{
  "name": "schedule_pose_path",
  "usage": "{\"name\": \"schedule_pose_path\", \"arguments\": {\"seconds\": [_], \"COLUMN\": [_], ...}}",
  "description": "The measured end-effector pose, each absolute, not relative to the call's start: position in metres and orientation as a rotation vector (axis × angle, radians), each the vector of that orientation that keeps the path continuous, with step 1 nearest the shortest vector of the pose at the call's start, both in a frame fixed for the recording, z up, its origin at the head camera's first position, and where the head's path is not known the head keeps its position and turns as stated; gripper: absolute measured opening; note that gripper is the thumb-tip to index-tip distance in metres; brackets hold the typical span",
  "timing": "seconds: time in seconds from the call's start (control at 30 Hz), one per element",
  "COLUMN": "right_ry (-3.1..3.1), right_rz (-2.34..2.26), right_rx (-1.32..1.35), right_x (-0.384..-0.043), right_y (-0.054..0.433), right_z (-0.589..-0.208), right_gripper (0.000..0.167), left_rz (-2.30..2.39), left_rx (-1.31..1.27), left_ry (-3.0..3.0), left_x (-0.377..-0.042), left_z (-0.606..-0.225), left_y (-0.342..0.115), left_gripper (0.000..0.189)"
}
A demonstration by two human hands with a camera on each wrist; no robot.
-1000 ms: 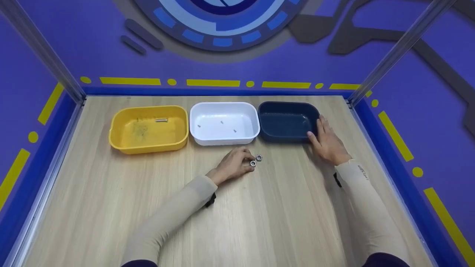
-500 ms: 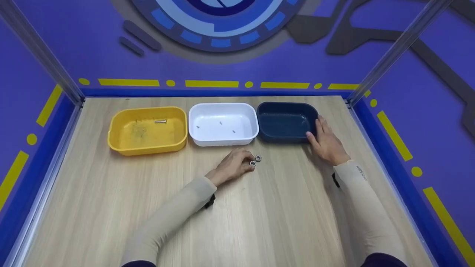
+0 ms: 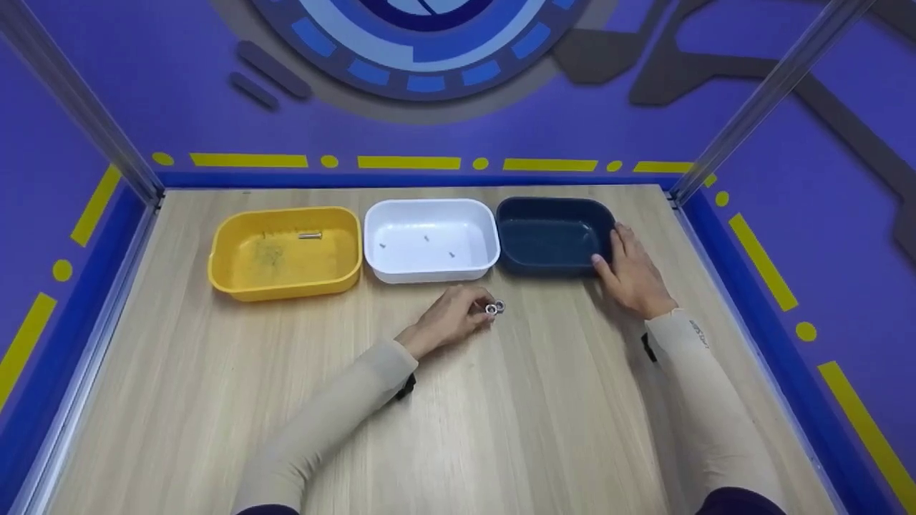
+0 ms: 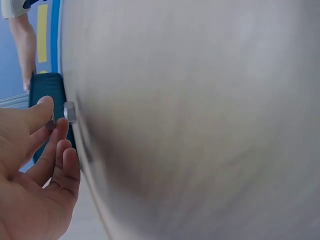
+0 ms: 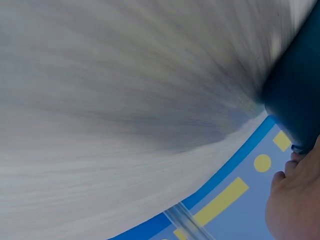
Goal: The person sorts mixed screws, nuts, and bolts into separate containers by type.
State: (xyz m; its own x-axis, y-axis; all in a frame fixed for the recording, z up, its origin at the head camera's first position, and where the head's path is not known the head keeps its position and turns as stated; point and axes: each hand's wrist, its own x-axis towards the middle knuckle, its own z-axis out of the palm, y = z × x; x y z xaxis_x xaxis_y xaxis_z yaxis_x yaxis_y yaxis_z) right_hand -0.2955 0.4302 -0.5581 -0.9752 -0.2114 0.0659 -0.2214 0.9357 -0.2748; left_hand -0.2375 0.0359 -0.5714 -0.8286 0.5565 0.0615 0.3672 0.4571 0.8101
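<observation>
Between thumb and index finger, my left hand [image 3: 449, 316] pinches a small metal nut [image 3: 491, 309]. A second hex nut [image 4: 69, 112] rests on the table right beside those fingertips, and the two overlap in the head view. My right hand [image 3: 635, 280] lies against the right end of the dark blue bin [image 3: 554, 270], fingers extended along its outer wall and thumb at the front corner. In the right wrist view only part of that hand [image 5: 295, 197] shows at the bin's end.
Left of the dark bin stands a white bin [image 3: 433, 275] with 3 tiny screws in it. Farther left, a yellow bin [image 3: 297, 292] contains a metal bolt [image 3: 310, 235]. Purple panels [image 3: 458, 132] close off the back and sides of the wooden table [image 3: 501, 429].
The nut in my left fingers has shifted slightly up and right and now overlaps the other nut in the head view. My right hand keeps its place on the dark bin.
</observation>
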Motion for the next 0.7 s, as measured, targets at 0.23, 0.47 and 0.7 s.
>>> {"name": "schedule_pose_path", "arguments": {"seconds": [0.23,0.47,0.7], "right_ry": [-3.018,-3.008,-3.014], "right_rz": [0.386,0.399,0.391], "right_rx": [0.365,0.369,0.376], "right_x": [-0.297,-0.298,-0.297], "right_y": [0.431,0.431,0.430], "right_z": [-0.559,-0.560,-0.559], "right_gripper": [0.083,0.083,0.082], "left_rz": [1.299,1.295,1.292], "left_rx": [0.843,0.840,0.899], "left_ry": [2.536,2.561,2.599], "left_x": [-0.237,-0.241,-0.252], "left_z": [-0.556,-0.539,-0.521], "left_y": [0.041,0.045,0.049], "left_gripper": [0.022,0.021,0.022]}}
